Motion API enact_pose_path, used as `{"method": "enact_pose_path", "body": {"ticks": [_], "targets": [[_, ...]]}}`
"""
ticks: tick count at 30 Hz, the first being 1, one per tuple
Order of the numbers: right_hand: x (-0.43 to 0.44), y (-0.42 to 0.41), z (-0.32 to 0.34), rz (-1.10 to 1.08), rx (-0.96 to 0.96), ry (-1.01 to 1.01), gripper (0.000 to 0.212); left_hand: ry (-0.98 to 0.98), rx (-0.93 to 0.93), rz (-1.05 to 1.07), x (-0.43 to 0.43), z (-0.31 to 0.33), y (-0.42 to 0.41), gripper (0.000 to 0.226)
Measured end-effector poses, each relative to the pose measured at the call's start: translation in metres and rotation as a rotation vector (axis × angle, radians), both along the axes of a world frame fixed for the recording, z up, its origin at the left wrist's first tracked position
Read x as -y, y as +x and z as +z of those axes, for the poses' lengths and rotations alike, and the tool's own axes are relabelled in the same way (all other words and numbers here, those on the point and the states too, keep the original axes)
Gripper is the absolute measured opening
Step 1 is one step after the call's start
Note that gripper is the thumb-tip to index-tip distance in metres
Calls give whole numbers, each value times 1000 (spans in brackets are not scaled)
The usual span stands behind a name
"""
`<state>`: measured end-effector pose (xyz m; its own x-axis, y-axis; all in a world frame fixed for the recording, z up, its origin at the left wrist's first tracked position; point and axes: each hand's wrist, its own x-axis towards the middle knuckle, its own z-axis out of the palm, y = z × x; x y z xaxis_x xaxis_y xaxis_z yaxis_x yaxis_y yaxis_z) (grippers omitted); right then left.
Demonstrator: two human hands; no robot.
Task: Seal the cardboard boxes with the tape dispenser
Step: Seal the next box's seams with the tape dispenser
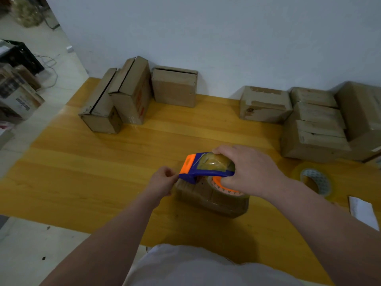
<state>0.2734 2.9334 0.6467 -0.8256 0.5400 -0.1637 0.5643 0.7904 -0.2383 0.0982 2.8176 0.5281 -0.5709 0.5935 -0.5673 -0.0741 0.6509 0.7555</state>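
Dim, even indoor light; soft image.
Faint shadow on the tabletop near the body; wide-angle bending at edges; slight blur throughout.

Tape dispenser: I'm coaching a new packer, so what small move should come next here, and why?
Probably press the tape end onto the left edge of the small box. The right hand grips the tape dispenser over that box, and the left hand pinches at its orange front, seemingly on the loose tape, right beside the box's left edge.
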Motion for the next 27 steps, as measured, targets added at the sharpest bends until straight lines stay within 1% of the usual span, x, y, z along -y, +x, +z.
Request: {"method": "enact_pose_path", "body": {"ticks": [1, 2, 3, 4, 5, 6, 7, 8, 10, 13, 14, 15, 17, 18, 22, 25, 27], "targets": [[0, 0, 0, -1, -1, 0, 61, 47, -44, 33, 3, 0, -1, 6], [0, 0, -1, -1, -2, -3, 62, 130, -45, 77, 5, 4, 0, 16], [-1, 0, -1, -2, -1, -9, 63, 229, 26, 114, 7, 7, 1, 33], [-1, 0, -2, -4, -4, -19, 63, 333, 148, 108, 9, 12, 3, 47], [-2, 0, -2, -6, -8, -29, 64, 421, 276, 62, 12, 16, 5, 58], [-2, 0, -2, -8, -12, -36, 64, 467, 368, -16, 15, 17, 7, 67], [-2, 0, -2, -10, -13, -37, 64, 464, 397, -116, 17, 17, 11, 77], [-2, 0, -2, -11, -12, -34, 64, 428, 375, -214, 20, 15, 13, 83], [-1, -1, -3, -17, -5, -31, 65, 340, 303, -316, 23, 11, 15, 81], [-1, -1, -4, -23, -7, -37, 64, 270, 277, -366, 19, 11, 10, 72], [-1, -1, -3, -24, -8, -39, 64, 259, 257, -396, 17, 9, 8, 72], [-1, -1, -3, -23, -6, -41, 63, 254, 232, -424, 14, 7, 4, 77], [-1, 0, -3, -22, 2, -47, 63, 274, 197, -457, 8, 4, 0, 97], [-1, 1, -3, -28, -1, -56, 63, 281, 190, -463, 5, 3, -2, 102], [1, 3, -1, -35, -31, -104, 65, 258, 192, -494, -4, -1, -11, 96], [0, 6, -2, -27, -59, -128, 67, 231, 152, -516, -7, -3, -13, 102], [-5, 13, -3, -31, -100, -195, 71, 214, 129, -513, -8, -4, -14, 106]]}}
